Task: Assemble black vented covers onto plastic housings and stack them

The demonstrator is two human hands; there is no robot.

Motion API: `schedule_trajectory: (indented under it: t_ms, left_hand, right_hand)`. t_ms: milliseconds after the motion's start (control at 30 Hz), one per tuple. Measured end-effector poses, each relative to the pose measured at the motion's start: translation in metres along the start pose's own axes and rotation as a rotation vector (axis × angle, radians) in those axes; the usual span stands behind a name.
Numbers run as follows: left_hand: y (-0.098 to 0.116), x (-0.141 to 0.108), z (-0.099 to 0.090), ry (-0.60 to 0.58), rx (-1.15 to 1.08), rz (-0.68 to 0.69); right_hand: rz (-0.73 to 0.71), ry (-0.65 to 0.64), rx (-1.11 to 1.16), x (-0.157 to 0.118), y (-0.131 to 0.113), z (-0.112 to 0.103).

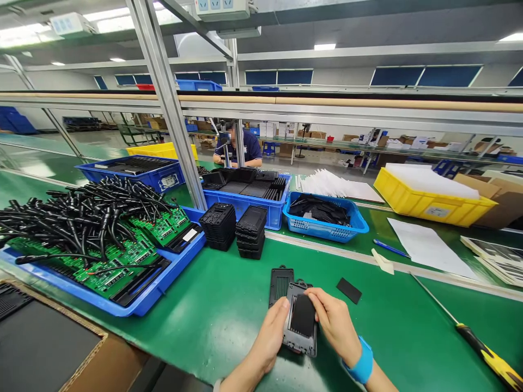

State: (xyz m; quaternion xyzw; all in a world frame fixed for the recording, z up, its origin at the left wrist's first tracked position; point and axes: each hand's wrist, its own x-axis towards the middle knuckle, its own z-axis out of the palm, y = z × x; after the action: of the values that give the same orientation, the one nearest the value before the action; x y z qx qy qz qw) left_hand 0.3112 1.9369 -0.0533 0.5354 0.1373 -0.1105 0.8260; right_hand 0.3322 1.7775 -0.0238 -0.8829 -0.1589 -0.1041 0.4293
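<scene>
Low in the middle of the head view, my left hand (270,333) grips a black plastic housing (300,344) by its left side. My right hand (333,321), with a blue band on its wrist, pinches the upper right edge of a thin black pad (303,314) lying over the housing's slotted face. Whether the pad is stuck down I cannot tell. Just behind lies a second slotted black housing (281,280), partly covered by the held one. A loose black pad (349,291) rests on the green table to the right.
A blue tray (139,307) holds green circuit boards with black cables at left. Stacked black housings (250,231) stand before a blue bin (278,215). A blue basket (327,231), yellow bin (441,211), pen (390,249) and screwdriver (469,337) are rightward. A person (249,148) sits beyond.
</scene>
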Motion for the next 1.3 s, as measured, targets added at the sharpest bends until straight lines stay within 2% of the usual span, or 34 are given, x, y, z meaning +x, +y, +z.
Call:
schedule_trajectory:
  t_ms: [67,133,233,267,333,433,500,533,600,667,767,833,933,1000,1167,1233,1300]
  left_hand:
    - [0.003,-0.002,0.003,-0.082,0.022,0.015]
    - [0.005,-0.004,0.005,-0.187,0.029,0.039]
    - [0.007,-0.005,0.004,-0.289,0.009,0.083]
    - [0.006,-0.005,0.003,-0.298,0.007,0.102]
    - [0.005,-0.003,0.001,-0.285,0.032,0.133]
    - [0.005,0.0,-0.001,-0.273,0.15,0.194]
    - [0.006,0.001,0.0,-0.28,0.225,0.225]
    - [0.006,0.002,0.0,-0.267,0.24,0.226]
    - [0.004,0.003,0.002,-0.189,0.238,0.196]
    - [0.002,0.005,0.004,-0.07,0.219,0.15]
    - [0.0,0.008,0.005,0.019,0.19,0.135]
    - [0.0,0.008,0.007,0.019,0.164,0.142]
    - [0.0,0.008,0.008,0.077,0.126,0.115]
    - [-0.001,0.008,0.009,0.089,0.112,0.1]
    - [-0.001,0.009,0.012,-0.076,0.097,0.174]
    - [0.001,0.009,0.012,-0.107,0.117,0.212]
    - [0.003,0.009,0.01,-0.183,0.19,0.252]
  right_hand:
    - [-0.037,-0.008,0.003,-0.003,0.003,0.005]
    - [-0.083,0.069,-0.033,-0.005,0.008,0.008]
    - [-0.003,0.151,-0.011,-0.007,0.015,0.008]
    - [0.07,0.121,0.056,-0.007,0.017,0.007]
    - [0.206,-0.035,0.289,-0.006,0.018,0.004]
    - [0.287,-0.26,0.647,-0.003,0.016,0.001]
    - [0.317,-0.297,0.763,-0.003,0.016,0.002]
    - [0.336,-0.275,0.776,-0.004,0.017,0.003]
    - [0.306,-0.165,0.678,-0.006,0.02,0.005]
    - [0.156,-0.049,0.395,-0.008,0.024,0.005]
    - [-0.127,-0.053,-0.048,-0.012,0.029,0.004]
    - [-0.213,-0.065,-0.156,-0.014,0.03,0.003]
    - [-0.255,-0.006,-0.19,-0.014,0.031,0.003]
    - [-0.262,0.007,-0.213,-0.014,0.031,0.003]
    - [-0.204,0.03,-0.178,-0.016,0.029,0.004]
    - [-0.075,0.079,-0.037,-0.016,0.029,0.004]
    - [0.112,0.046,0.167,-0.016,0.028,0.004]
